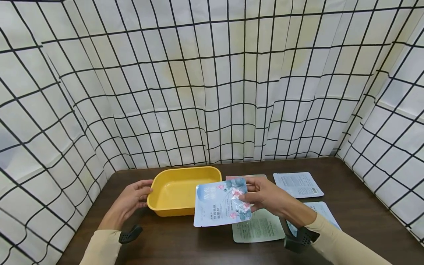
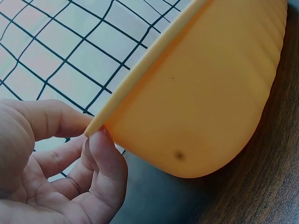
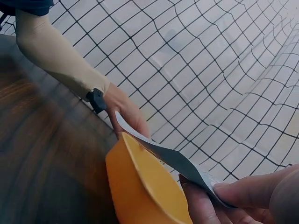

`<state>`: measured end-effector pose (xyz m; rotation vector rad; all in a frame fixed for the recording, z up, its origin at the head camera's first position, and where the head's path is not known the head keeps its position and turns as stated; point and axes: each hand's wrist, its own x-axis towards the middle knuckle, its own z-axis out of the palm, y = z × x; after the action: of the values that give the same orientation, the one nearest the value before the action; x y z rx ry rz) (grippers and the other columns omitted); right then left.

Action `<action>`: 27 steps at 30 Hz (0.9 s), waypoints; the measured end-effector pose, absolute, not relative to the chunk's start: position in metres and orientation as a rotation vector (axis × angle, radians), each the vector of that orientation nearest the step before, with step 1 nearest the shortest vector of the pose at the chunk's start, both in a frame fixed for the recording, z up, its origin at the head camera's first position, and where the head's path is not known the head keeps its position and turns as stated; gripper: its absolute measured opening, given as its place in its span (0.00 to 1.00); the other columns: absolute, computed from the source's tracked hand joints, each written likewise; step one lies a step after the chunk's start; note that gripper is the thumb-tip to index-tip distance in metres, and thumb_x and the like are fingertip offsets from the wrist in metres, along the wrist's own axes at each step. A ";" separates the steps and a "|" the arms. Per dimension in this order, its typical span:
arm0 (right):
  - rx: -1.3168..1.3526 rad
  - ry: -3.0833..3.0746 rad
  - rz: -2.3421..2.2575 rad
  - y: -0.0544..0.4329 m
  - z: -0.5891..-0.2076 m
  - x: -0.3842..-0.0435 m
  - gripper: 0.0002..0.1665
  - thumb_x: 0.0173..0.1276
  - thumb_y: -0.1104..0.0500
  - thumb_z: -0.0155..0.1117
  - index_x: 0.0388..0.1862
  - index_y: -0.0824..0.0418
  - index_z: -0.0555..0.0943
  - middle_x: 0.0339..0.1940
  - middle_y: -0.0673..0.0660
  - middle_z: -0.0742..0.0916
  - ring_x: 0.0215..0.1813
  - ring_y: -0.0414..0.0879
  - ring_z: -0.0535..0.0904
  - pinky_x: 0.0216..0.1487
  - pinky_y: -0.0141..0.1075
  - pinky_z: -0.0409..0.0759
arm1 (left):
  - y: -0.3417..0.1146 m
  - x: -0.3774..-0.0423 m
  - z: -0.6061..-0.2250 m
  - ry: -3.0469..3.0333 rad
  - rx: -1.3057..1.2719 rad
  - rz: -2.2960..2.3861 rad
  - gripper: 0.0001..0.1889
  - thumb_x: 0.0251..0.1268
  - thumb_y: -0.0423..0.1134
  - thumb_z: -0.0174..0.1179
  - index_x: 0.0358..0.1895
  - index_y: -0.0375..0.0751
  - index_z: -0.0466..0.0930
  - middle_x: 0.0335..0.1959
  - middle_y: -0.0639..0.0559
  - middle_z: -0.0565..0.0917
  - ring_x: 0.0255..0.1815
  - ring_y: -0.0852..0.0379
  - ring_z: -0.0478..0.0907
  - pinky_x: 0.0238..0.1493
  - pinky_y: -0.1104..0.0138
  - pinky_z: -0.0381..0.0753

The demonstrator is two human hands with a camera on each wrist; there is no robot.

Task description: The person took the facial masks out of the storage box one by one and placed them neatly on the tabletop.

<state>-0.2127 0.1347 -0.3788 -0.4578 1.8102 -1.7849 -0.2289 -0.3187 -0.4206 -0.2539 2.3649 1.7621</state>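
A yellow plastic basin (image 1: 172, 184) stands on the dark table, its inside bare where I can see it. My left hand (image 1: 134, 197) pinches the basin's left rim between thumb and fingers, which the left wrist view shows close up on the rim (image 2: 135, 74). In my right hand (image 1: 265, 195) is a light blue sachet (image 1: 215, 206) printed with pink flowers, gripped by its right edge. The sachet is held above the table, overlapping the basin's front right corner in the head view. Seen edge-on in the right wrist view, the sachet (image 3: 173, 156) bends slightly over the basin (image 3: 145, 182).
Several flat sachets lie on the right of the table: a pale blue one (image 1: 298, 184) at the back, another blue one (image 1: 322, 211), a green one (image 1: 258, 228) and a pink-edged one (image 1: 261, 176), partly hidden. White cloth walls with black grid lines (image 1: 212, 92) surround the table.
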 end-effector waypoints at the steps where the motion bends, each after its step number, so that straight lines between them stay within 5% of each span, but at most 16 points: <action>1: -0.451 1.801 -1.787 0.137 -0.379 -0.210 0.36 0.68 0.62 0.69 0.74 0.60 0.70 0.57 0.63 0.87 0.47 0.57 0.88 0.44 0.49 0.87 | -0.319 -0.228 -0.421 2.367 -0.255 1.762 0.31 0.75 0.42 0.58 0.75 0.35 0.62 0.58 0.41 0.79 0.44 0.51 0.81 0.45 0.62 0.85; 27: -0.299 1.714 -1.807 0.198 -0.414 -0.156 0.41 0.69 0.61 0.69 0.75 0.73 0.62 0.59 0.61 0.86 0.47 0.51 0.87 0.40 0.41 0.87 | -0.322 -0.229 -0.424 2.341 -0.251 1.801 0.31 0.74 0.42 0.59 0.75 0.35 0.63 0.54 0.46 0.82 0.44 0.52 0.82 0.45 0.62 0.86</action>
<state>-0.1559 0.1976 -0.4140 -0.2987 1.7140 -1.8075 -0.2293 -0.3216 -0.4237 -0.2507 2.3407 1.8005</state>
